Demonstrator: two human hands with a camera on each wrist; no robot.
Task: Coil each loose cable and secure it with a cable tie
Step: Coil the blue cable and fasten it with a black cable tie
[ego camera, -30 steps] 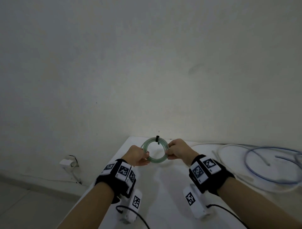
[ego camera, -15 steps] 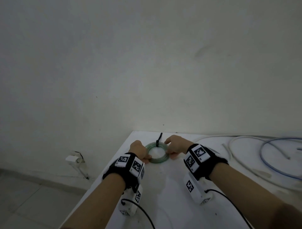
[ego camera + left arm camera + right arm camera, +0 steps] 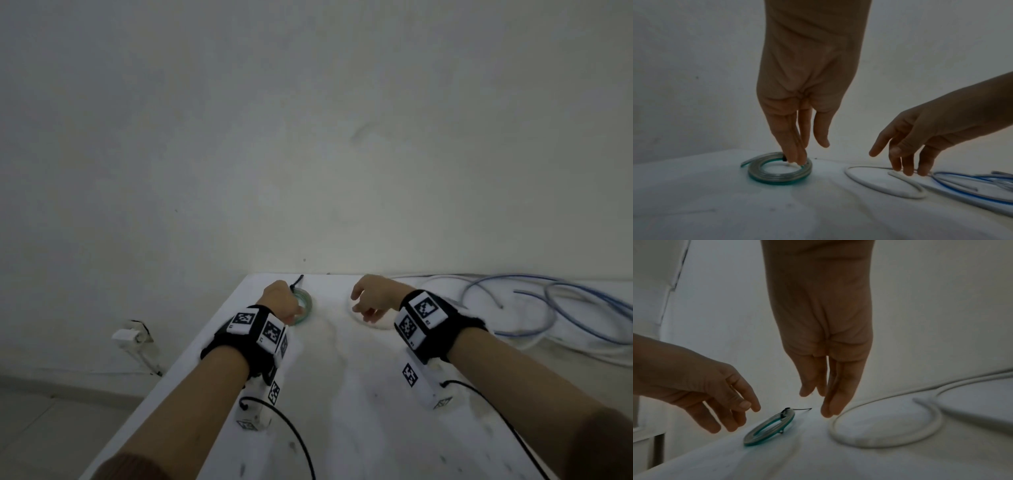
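Hands have parted from the coil: the left hand (image 3: 797, 113), fingers straight and together, now only touches the tied green coil (image 3: 780, 172) lying on the table (image 3: 342, 394), while the right hand (image 3: 371, 296), fingers loosely spread, reaches the white cable (image 3: 885, 183) beyond; coiling it likely comes next.

Coiled green cable (image 3: 779, 176): one, bound.
Black cable tie (image 3: 783, 412): one.
Loose white cable (image 3: 882, 185): one.
Loose blue cables (image 3: 561, 308): tangled, count unclear.
Hands: two, left hand (image 3: 279, 298), right hand (image 3: 373, 297).

Green-clear coil (image 3: 780, 177), black tie (image 3: 784, 411), white cable (image 3: 885, 186), blue cable (image 3: 582, 315)
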